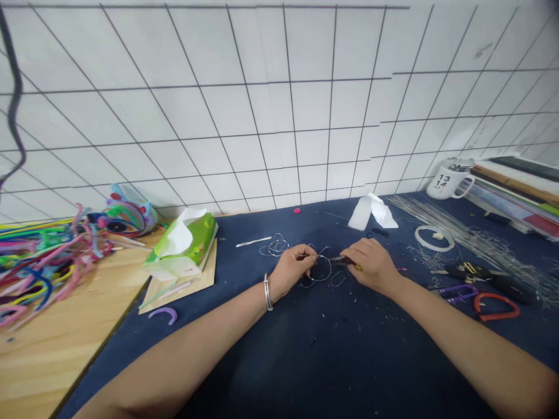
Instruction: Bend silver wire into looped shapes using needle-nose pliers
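Near the middle of the dark blue cloth, my left hand [297, 265] pinches a thin silver wire [331, 269] that is bent into a loop. My right hand [370, 263] is closed around a pair of pliers [338, 259], with a bit of yellow handle showing by the fingers. The pliers' jaws point left and reach the wire at the loop's right side; whether they grip it I cannot tell. Behind my left hand lies a tangled coil of wire [278, 247]. A short curved wire piece [338, 280] rests just below the pliers.
A green tissue pack [198, 235] lies at left, beside colourful pipe cleaners [48, 262] on a wooden board. To the right are a bundle of straight wires [454, 224], a white spool ring [434, 238], red-handled pliers [496, 306] and a white mug [448, 179]. A tiled wall stands behind.
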The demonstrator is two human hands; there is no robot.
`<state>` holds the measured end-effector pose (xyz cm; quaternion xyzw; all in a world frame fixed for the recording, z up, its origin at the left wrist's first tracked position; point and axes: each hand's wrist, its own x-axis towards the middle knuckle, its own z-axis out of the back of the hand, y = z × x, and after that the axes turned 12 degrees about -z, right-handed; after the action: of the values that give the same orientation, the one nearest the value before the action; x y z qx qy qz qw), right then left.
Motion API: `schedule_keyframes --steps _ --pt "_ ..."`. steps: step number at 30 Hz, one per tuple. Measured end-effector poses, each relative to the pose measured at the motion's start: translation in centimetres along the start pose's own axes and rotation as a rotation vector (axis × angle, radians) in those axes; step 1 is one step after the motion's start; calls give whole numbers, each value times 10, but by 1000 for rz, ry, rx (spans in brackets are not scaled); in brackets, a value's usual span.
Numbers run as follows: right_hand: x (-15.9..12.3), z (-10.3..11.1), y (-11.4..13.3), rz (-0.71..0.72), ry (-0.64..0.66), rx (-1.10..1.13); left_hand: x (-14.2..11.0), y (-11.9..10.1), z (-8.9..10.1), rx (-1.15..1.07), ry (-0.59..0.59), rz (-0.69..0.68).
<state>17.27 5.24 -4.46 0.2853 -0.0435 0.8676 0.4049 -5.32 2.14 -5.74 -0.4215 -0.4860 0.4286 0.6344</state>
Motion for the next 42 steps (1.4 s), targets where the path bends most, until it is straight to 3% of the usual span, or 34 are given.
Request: schedule_keyframes --steps 4,9,13,42 --pt "2 -5 -11 -167 -125 11 -1 -7 1 -58 60 -23" --pt "0 -6 -5 -67 25 -49 -2 -9 0 -76 104 -54" --pt "-1 -2 3 -19 72 -108 -2 -8 -1 -63 119 -77" --pt "-4 -7 2 11 119 -160 -1 -10 1 -46 280 -14"
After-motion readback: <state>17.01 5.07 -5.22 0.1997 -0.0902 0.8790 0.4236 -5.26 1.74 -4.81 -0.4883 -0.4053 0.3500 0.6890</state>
